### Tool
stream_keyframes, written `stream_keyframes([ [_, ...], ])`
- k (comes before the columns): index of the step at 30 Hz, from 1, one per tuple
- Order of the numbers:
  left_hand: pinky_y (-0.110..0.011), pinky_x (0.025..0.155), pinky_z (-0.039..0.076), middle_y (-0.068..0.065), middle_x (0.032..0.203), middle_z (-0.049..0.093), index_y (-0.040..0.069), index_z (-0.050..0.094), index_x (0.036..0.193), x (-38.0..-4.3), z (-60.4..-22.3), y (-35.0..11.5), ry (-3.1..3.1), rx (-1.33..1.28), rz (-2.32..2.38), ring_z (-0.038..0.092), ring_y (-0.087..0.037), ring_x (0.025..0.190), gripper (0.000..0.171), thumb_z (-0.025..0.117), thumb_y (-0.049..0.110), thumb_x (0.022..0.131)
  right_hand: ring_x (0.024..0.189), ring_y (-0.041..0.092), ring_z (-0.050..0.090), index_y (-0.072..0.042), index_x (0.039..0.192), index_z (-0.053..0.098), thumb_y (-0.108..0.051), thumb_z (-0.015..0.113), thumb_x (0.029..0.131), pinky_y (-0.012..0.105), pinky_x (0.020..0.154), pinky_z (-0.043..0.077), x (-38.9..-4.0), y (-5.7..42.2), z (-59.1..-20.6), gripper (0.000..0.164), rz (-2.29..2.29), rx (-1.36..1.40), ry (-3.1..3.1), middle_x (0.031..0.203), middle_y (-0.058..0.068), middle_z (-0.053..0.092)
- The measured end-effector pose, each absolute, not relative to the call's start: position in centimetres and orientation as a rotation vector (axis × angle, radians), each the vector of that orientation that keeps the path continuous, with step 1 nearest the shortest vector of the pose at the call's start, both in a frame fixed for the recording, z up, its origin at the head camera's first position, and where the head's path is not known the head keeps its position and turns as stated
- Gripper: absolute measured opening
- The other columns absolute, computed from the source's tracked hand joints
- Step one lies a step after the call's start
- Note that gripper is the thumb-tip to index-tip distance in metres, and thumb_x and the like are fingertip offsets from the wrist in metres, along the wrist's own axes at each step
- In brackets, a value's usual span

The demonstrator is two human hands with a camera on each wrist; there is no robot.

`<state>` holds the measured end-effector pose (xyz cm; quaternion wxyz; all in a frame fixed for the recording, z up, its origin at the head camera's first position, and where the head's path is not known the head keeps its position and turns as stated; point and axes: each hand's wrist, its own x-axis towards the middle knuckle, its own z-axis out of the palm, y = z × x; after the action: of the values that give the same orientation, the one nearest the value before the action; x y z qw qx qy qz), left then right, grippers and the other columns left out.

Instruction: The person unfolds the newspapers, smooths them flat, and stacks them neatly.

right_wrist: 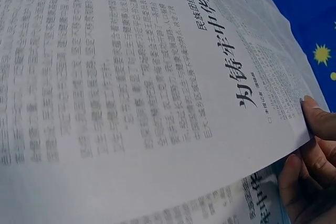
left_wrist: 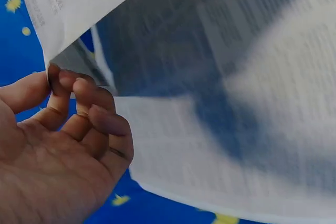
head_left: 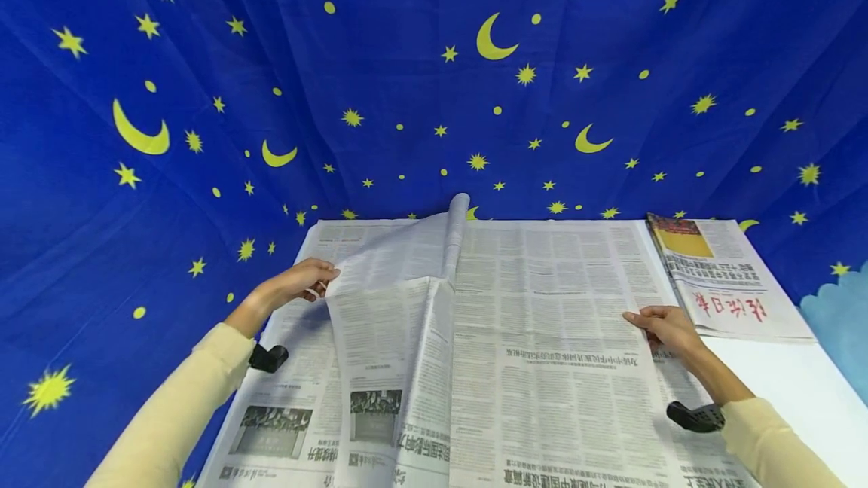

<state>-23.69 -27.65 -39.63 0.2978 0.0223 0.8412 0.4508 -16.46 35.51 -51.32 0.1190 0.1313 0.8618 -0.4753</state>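
Observation:
An open newspaper sheet (head_left: 549, 307) stretches between both hands, its raised middle fold standing up near the centre. My left hand (head_left: 301, 282) pinches the sheet's left edge between thumb and forefinger, the other fingers curled underneath. In the left wrist view, the lifted page (left_wrist: 79, 3) hangs over another printed page, on which a shadow falls. On the other side, my right hand (head_left: 667, 328) pinches the right edge; in the right wrist view the thumb lies on top of the page (right_wrist: 157, 103) and the fingers sit below it. More newspaper (head_left: 271, 375) lies spread underneath.
A folded newspaper (head_left: 739, 277) with red title characters lies at the back right on the white table (head_left: 800, 375). Blue cloth (head_left: 420, 81) with yellow moons and stars hangs behind and to the left. Black wrist devices (head_left: 695, 416) show at both cuffs.

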Motion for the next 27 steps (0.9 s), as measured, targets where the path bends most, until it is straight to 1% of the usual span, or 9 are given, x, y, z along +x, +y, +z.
stream_keyframes([
  [2, -0.031, 0.062, 0.041, -0.001, 0.070, 0.044, 0.012, 0.040, 0.078, -23.8, -40.2, -28.4, 2.251, 0.017, 1.171, 0.052, -0.015, 0.066, 0.029, 0.044, 0.023, 0.105, 0.053, 0.009, 0.052, 0.002, 0.092, 0.061, -0.035, 0.065, 0.094, 0.030, 0.049, 0.049, -16.5, 36.0, -51.4, 0.037, -1.368, 0.379, 2.539, 0.064, -0.004, 0.059],
  [5, -0.032, 0.063, 0.042, -0.001, 0.071, 0.041, 0.012, 0.039, 0.077, -23.9, -40.8, -29.5, 2.279, -0.023, 1.127, 0.049, -0.016, 0.066, 0.031, 0.045, 0.026, 0.105, 0.052, 0.009, 0.050, 0.003, 0.092, 0.062, -0.034, 0.065, 0.094, 0.029, 0.048, 0.047, -16.3, 36.9, -51.7, 0.037, -1.339, 0.404, 2.577, 0.062, -0.005, 0.057],
  [7, -0.032, 0.064, 0.042, 0.000, 0.071, 0.041, 0.013, 0.043, 0.079, -24.0, -41.1, -30.2, 2.311, -0.041, 1.084, 0.047, -0.016, 0.067, 0.030, 0.046, 0.028, 0.104, 0.051, 0.008, 0.048, 0.003, 0.092, 0.063, -0.033, 0.066, 0.093, 0.028, 0.047, 0.044, -16.2, 37.5, -51.9, 0.036, -1.306, 0.431, 2.614, 0.061, -0.006, 0.056],
  [12, -0.032, 0.060, 0.040, 0.002, 0.066, 0.045, 0.012, 0.050, 0.076, -23.8, -42.3, -32.0, 2.432, -0.065, 1.003, 0.047, -0.014, 0.063, 0.031, 0.047, 0.024, 0.104, 0.049, 0.008, 0.048, 0.005, 0.088, 0.065, -0.032, 0.068, 0.090, 0.028, 0.045, 0.040, -16.0, 38.2, -52.0, 0.036, -1.123, 0.443, 2.775, 0.060, -0.005, 0.057],
  [17, -0.028, 0.052, 0.038, 0.003, 0.057, 0.046, 0.007, 0.053, 0.069, -23.7, -43.7, -33.1, 2.668, -0.064, 0.917, 0.044, -0.011, 0.052, 0.033, 0.052, 0.017, 0.101, 0.055, 0.018, 0.055, 0.005, 0.087, 0.065, -0.037, 0.067, 0.089, 0.031, 0.048, 0.039, -16.1, 38.7, -51.3, 0.042, -0.832, 0.420, 2.943, 0.070, 0.012, 0.066],
  [19, -0.029, 0.052, 0.037, 0.004, 0.054, 0.045, 0.008, 0.053, 0.065, -23.7, -44.1, -33.3, 2.759, -0.106, 0.823, 0.043, -0.012, 0.051, 0.036, 0.053, 0.017, 0.100, 0.058, 0.023, 0.057, 0.002, 0.086, 0.065, -0.040, 0.067, 0.089, 0.032, 0.048, 0.039, -16.2, 38.8, -51.0, 0.042, -0.763, 0.443, 2.952, 0.076, 0.017, 0.067],
  [22, -0.035, 0.059, 0.038, -0.001, 0.060, 0.046, 0.011, 0.050, 0.064, -23.8, -44.6, -33.5, 2.826, -0.203, 0.661, 0.046, -0.018, 0.058, 0.038, 0.050, 0.020, 0.101, 0.059, 0.025, 0.057, 0.000, 0.082, 0.064, -0.039, 0.065, 0.089, 0.034, 0.046, 0.039, -16.1, 38.8, -50.9, 0.040, -0.714, 0.485, 2.940, 0.076, 0.018, 0.066],
  [24, -0.044, 0.064, 0.042, -0.010, 0.069, 0.054, 0.010, 0.051, 0.066, -23.8, -45.0, -33.6, 2.844, -0.267, 0.562, 0.054, -0.028, 0.066, 0.038, 0.047, 0.022, 0.102, 0.058, 0.025, 0.055, -0.002, 0.077, 0.063, -0.038, 0.065, 0.089, 0.035, 0.045, 0.038, -16.1, 38.7, -50.8, 0.039, -0.694, 0.503, 2.932, 0.073, 0.016, 0.063],
  [27, -0.058, 0.074, 0.045, -0.029, 0.095, 0.063, -0.001, 0.062, 0.086, -23.7, -45.9, -33.9, 2.891, -0.287, 0.418, 0.061, -0.046, 0.087, 0.033, 0.045, 0.023, 0.101, 0.058, 0.025, 0.053, -0.002, 0.074, 0.062, -0.038, 0.064, 0.090, 0.035, 0.045, 0.038, -16.2, 38.5, -50.9, 0.039, -0.650, 0.481, 2.949, 0.068, 0.013, 0.060],
])
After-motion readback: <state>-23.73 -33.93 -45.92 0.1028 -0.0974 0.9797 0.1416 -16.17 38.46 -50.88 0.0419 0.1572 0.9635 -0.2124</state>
